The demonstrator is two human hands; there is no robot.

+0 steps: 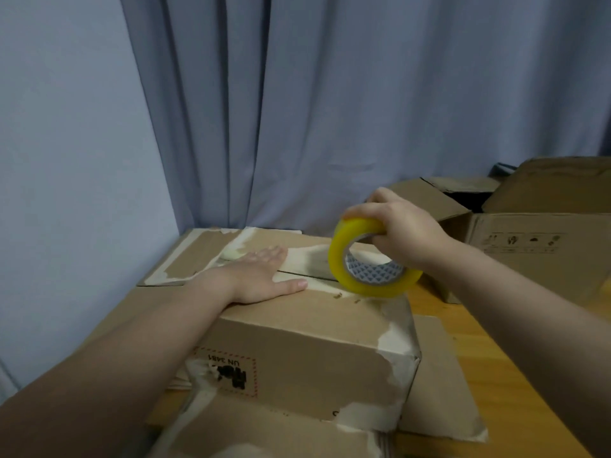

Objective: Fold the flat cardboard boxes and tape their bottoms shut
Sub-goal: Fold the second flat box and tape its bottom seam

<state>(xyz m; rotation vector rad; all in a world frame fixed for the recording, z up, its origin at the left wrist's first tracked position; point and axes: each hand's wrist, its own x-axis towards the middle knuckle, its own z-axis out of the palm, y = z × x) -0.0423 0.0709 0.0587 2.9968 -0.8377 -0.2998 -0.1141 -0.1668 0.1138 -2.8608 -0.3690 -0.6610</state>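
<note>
A folded cardboard box (307, 352) stands upside down in the middle, its bottom flaps closed and facing up, with torn white patches on its skin. My left hand (261, 276) lies flat, fingers straight, pressing the flaps near the centre seam. My right hand (396, 226) grips a roll of yellow packing tape (367, 259), holding it tilted on the right end of the seam.
Flat cardboard (198, 256) lies behind and under the box at left. Open boxes (535, 239) stand at the right on the wooden table (496, 365). More cardboard (251, 434) sits at the front edge. A grey curtain (330, 110) hangs behind.
</note>
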